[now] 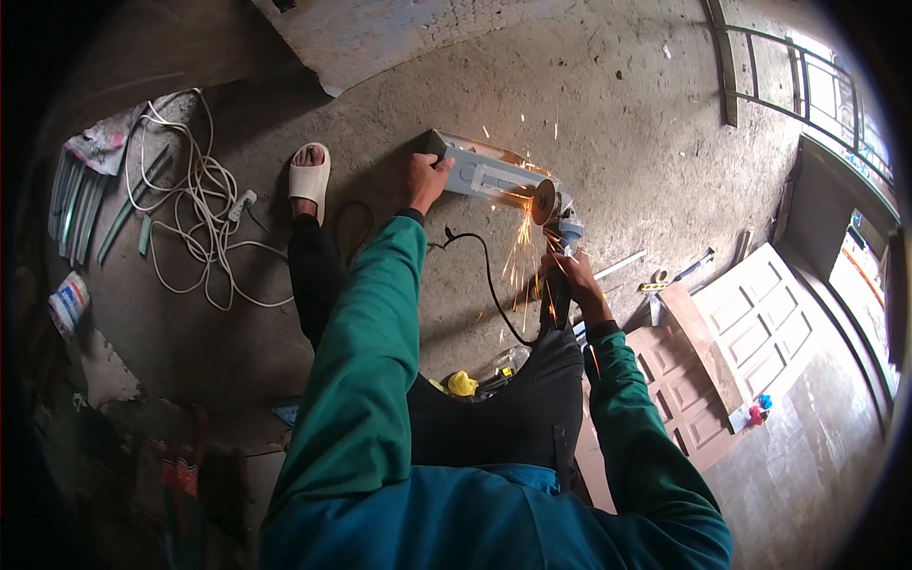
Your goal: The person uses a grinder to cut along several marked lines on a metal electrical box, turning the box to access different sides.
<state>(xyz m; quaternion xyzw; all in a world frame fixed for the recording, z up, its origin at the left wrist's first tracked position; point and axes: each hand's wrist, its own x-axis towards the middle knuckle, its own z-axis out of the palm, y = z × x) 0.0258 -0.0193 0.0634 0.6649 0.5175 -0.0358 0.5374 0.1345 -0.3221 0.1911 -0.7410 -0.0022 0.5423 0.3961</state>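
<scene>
A long grey metal box (468, 175) with round knockouts lies tilted on the concrete floor ahead of me. My left hand (429, 180) grips its left end, thumb toward the side face. An angle grinder (568, 231) with a blue-grey head is held in my right hand (575, 277), its fingers wrapped round the dark body. The grinder's round disc (545, 202) meets the right end of the box, and orange sparks (522, 249) spray off it, mostly toward me. A black cord (489, 275) curves across the floor beside the grinder.
At left lie a tangled white extension cord (204, 204), its socket block (242, 205) and several metal strips (85, 209). My sandalled foot (308, 180) stands left of the box. Panelled doors (760, 299) lie at right, near a metal frame (798, 81). A yellow bundle (463, 384) sits between my legs.
</scene>
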